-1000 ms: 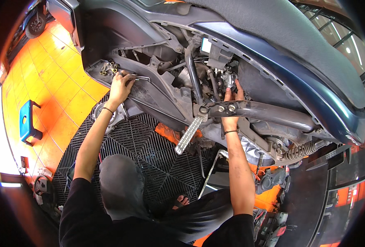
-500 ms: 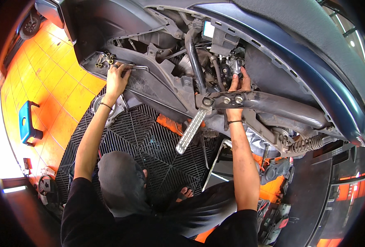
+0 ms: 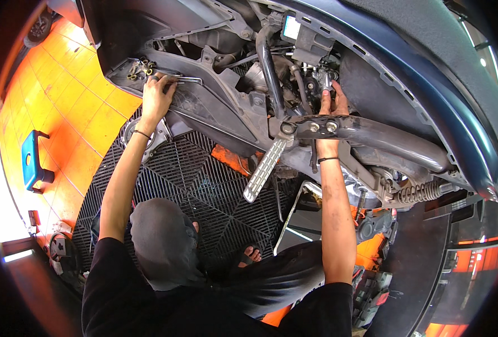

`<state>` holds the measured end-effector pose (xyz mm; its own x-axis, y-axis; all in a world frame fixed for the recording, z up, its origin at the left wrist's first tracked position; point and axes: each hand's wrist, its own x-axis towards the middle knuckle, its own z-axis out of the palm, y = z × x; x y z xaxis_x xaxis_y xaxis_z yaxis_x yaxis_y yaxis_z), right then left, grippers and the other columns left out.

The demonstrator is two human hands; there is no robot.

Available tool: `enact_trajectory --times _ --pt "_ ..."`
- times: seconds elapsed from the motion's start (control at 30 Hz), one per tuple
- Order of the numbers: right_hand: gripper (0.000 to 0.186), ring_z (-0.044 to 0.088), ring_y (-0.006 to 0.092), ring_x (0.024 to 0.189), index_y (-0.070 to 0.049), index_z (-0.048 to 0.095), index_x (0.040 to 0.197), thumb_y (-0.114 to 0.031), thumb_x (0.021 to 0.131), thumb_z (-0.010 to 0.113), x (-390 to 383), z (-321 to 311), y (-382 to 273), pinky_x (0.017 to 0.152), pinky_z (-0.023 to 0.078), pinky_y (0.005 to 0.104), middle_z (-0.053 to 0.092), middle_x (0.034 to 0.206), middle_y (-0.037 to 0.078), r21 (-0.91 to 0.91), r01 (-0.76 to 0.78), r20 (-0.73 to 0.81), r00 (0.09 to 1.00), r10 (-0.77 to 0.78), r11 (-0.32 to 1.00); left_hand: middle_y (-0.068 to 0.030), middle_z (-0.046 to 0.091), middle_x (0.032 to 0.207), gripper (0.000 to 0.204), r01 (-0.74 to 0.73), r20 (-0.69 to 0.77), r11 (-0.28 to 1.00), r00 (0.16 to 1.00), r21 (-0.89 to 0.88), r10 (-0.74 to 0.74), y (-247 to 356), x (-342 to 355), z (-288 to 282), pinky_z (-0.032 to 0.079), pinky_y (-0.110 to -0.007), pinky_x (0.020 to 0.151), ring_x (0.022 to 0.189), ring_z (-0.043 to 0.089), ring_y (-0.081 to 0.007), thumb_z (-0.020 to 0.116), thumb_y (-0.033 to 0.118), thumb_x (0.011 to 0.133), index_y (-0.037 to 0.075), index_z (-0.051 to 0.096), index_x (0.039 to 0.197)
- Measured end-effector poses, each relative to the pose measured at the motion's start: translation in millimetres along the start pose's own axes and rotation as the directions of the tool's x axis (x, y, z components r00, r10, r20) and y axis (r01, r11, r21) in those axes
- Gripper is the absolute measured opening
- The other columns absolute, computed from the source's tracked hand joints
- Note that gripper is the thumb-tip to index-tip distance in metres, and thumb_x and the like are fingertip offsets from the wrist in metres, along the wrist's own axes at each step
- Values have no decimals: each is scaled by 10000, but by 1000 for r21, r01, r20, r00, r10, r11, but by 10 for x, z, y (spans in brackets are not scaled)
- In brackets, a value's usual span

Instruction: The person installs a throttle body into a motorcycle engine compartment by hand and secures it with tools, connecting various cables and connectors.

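A blue motor scooter (image 3: 440,106) stands stripped of its side panels, with engine parts exposed. My left hand (image 3: 158,92) rests on the black footboard panel (image 3: 204,106), fingers around a metal wrench (image 3: 182,78) near several small bolts (image 3: 137,68). My right hand (image 3: 331,106) reaches up behind the black grab bar (image 3: 372,132), fingers pressed on a small metal part (image 3: 324,78) in the engine bay. Whether it grips that part is hidden. A ribbed footpeg (image 3: 264,169) hangs down between my arms.
A black grid mat (image 3: 192,191) covers the orange tiled floor (image 3: 63,106). A blue stool (image 3: 30,160) stands at left. A coil spring (image 3: 423,191) shows at right. My sandalled foot (image 3: 248,257) rests on the mat.
The view has tilted so both hands sit higher. My left hand stayed on the wrench at the footboard; my right hand stayed at the engine part.
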<state>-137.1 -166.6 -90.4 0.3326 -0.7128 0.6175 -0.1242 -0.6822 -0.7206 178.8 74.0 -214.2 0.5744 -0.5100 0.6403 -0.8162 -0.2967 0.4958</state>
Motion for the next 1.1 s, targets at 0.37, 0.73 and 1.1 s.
enact_trajectory --times 0.37,0.73,1.1 --pt "312 586 131 825 6 598 1067 -195 874 738 -295 -76 28 743 485 262 627 941 73 61 -56 -244 967 70 997 -104 634 947 131 20 -40 1000 999 -1 -20 18 -38 2 450 -409 861 942 576 -316 673 126 831 52 697 936" --pt "506 570 204 1091 71 426 1312 -159 928 662 -155 10 -74 962 443 303 580 1221 207 101 -210 -53 975 216 973 -114 635 952 139 79 -47 995 996 -53 -81 49 -41 -6 441 -406 885 956 578 -319 666 109 826 37 693 941" --pt "533 569 224 1120 86 439 1341 -157 925 665 -181 3 19 996 431 315 581 1240 203 -80 -95 -83 993 89 992 -142 645 970 190 97 -67 995 993 -13 -98 45 -58 18 468 -411 860 951 593 -331 662 100 825 48 686 1007"
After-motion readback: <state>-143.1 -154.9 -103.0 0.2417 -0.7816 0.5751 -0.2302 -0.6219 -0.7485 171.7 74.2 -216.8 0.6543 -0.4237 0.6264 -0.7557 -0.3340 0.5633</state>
